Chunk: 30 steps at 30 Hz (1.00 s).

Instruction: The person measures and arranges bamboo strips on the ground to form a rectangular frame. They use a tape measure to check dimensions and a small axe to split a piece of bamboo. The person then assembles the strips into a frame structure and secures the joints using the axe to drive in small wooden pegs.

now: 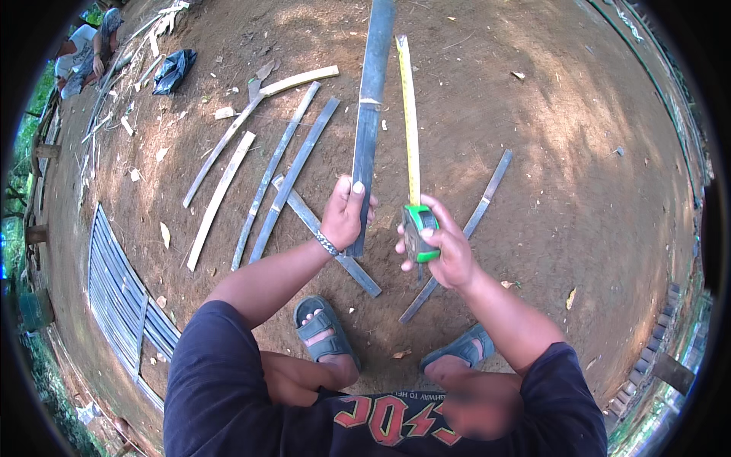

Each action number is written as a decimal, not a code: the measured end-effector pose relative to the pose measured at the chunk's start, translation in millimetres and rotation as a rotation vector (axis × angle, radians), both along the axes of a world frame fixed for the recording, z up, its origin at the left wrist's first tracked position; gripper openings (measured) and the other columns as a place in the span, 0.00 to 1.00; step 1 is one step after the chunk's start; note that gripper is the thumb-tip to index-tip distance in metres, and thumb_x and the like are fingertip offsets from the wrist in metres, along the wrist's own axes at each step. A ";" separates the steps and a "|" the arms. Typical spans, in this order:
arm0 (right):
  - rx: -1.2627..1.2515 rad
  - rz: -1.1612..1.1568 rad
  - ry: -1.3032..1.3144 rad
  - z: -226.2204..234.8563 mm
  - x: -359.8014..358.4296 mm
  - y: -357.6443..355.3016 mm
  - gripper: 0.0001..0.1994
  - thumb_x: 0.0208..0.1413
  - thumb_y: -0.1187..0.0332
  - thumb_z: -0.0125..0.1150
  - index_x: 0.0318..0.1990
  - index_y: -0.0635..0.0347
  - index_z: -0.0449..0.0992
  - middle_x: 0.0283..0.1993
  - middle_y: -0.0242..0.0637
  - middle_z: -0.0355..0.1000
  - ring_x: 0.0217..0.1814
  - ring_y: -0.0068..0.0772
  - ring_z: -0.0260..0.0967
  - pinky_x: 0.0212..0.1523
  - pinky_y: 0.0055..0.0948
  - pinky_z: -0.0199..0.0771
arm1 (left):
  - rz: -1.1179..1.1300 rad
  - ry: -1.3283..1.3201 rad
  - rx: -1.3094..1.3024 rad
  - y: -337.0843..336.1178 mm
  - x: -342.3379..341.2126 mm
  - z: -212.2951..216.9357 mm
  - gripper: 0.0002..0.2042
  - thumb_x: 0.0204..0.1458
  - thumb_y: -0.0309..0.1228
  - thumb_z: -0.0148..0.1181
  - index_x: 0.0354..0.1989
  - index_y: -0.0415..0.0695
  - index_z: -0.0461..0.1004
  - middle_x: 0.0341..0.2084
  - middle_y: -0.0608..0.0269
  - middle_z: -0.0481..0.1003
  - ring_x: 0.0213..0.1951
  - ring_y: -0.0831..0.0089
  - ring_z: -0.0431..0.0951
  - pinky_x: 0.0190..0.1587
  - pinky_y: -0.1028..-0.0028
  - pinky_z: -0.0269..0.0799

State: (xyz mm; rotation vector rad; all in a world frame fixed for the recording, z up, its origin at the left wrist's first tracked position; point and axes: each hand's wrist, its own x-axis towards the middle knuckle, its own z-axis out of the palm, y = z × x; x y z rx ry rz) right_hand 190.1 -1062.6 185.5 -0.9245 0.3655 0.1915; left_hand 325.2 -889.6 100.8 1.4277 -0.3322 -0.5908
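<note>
L hand has a firm grip on a dark bamboo strip, thumb flat on its face, fingers wrapped round the far edge. Most of the strip runs fwd from that hand; only a short end pokes out on the near side. Braided bracelet on the same wrist.

R hand, just beside, is closed round a green & grey tape measure, thumb on its side. Yellow blade is out, pointing fwd from R hand, approx alongside the strip but w/ a gap btwn them.

On the ground, a thin strip slants under R hand, & another dark pc passes below L hand. More loose strips lie left of L hand, incl. a pale one. Farther left & nearer the body: a slatted panel. Well fwd-left of L hand, a black plastic bag, w/ another person beyond it.
</note>
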 end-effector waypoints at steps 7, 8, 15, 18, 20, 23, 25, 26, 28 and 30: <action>0.013 -0.088 -0.087 17.0 33.2 -6.4 0.31 0.59 0.64 0.48 0.70 0.52 0.49 0.53 0.48 0.68 0.47 0.43 0.74 0.36 0.42 0.80 | -0.053 -0.021 -0.009 -1.1 -15.7 4.3 0.12 0.70 0.41 0.42 0.41 0.44 0.62 0.27 0.66 0.73 0.23 0.80 0.74 0.27 0.77 0.71; 0.003 -0.086 -0.083 16.5 33.4 -6.0 0.31 0.59 0.64 0.48 0.70 0.52 0.49 0.53 0.48 0.68 0.47 0.43 0.74 0.36 0.42 0.80 | -0.055 -0.020 -0.007 -0.2 -16.4 4.5 0.12 0.70 0.40 0.42 0.41 0.44 0.62 0.27 0.66 0.73 0.23 0.80 0.74 0.27 0.77 0.71; 0.008 -0.097 -0.088 15.8 34.8 -0.4 0.31 0.60 0.65 0.47 0.70 0.52 0.49 0.53 0.48 0.68 0.47 0.43 0.74 0.36 0.42 0.81 | -0.087 -0.038 0.008 4.5 -22.0 5.3 0.12 0.70 0.40 0.43 0.41 0.44 0.63 0.27 0.66 0.73 0.23 0.81 0.74 0.26 0.77 0.71; 0.037 -0.112 -0.108 14.3 37.5 0.5 0.31 0.60 0.65 0.47 0.70 0.51 0.49 0.53 0.47 0.68 0.47 0.43 0.74 0.36 0.42 0.81 | -0.088 0.000 -0.021 1.7 -25.2 5.1 0.12 0.70 0.40 0.43 0.41 0.44 0.63 0.27 0.66 0.73 0.24 0.81 0.74 0.27 0.77 0.71; 0.069 -0.129 -0.113 14.0 37.9 1.2 0.31 0.60 0.65 0.48 0.71 0.51 0.49 0.53 0.47 0.68 0.47 0.43 0.74 0.36 0.41 0.81 | -0.083 0.035 -0.056 -1.8 -27.1 8.3 0.12 0.70 0.40 0.43 0.41 0.44 0.63 0.28 0.67 0.73 0.24 0.81 0.74 0.27 0.78 0.71; 0.068 -0.127 -0.100 10.3 36.1 4.6 0.32 0.60 0.65 0.48 0.72 0.51 0.47 0.53 0.47 0.68 0.47 0.43 0.74 0.37 0.41 0.82 | -0.090 -0.038 -0.034 -2.1 -27.9 16.5 0.13 0.70 0.42 0.42 0.44 0.44 0.65 0.28 0.67 0.72 0.25 0.81 0.73 0.28 0.79 0.70; 0.094 -0.154 -0.078 14.5 35.2 9.9 0.31 0.61 0.69 0.48 0.71 0.52 0.48 0.51 0.44 0.67 0.44 0.37 0.74 0.35 0.37 0.83 | -0.098 0.053 -0.096 -4.2 -27.4 20.3 0.15 0.70 0.43 0.41 0.45 0.43 0.66 0.28 0.67 0.72 0.25 0.81 0.72 0.28 0.79 0.70; 0.109 -0.166 -0.066 15.5 34.1 13.5 0.31 0.61 0.71 0.49 0.71 0.52 0.49 0.50 0.43 0.67 0.43 0.34 0.74 0.34 0.35 0.84 | -0.100 0.100 -0.126 -4.9 -26.3 20.8 0.15 0.70 0.43 0.41 0.45 0.43 0.66 0.28 0.68 0.72 0.25 0.81 0.72 0.28 0.79 0.70; 0.074 -0.109 -0.046 8.4 27.4 21.8 0.32 0.61 0.70 0.50 0.72 0.52 0.47 0.50 0.42 0.66 0.43 0.32 0.74 0.36 0.34 0.83 | -0.077 0.226 -0.148 -8.0 -17.3 24.8 0.16 0.70 0.44 0.40 0.44 0.44 0.68 0.28 0.68 0.72 0.25 0.81 0.72 0.29 0.78 0.71; 0.014 -0.062 -0.022 -0.4 15.0 31.8 0.33 0.61 0.69 0.52 0.73 0.53 0.47 0.51 0.42 0.66 0.43 0.31 0.73 0.37 0.33 0.83 | -0.009 0.298 -0.096 -15.9 -2.6 38.9 0.17 0.70 0.45 0.40 0.44 0.44 0.68 0.29 0.68 0.72 0.26 0.81 0.72 0.29 0.78 0.71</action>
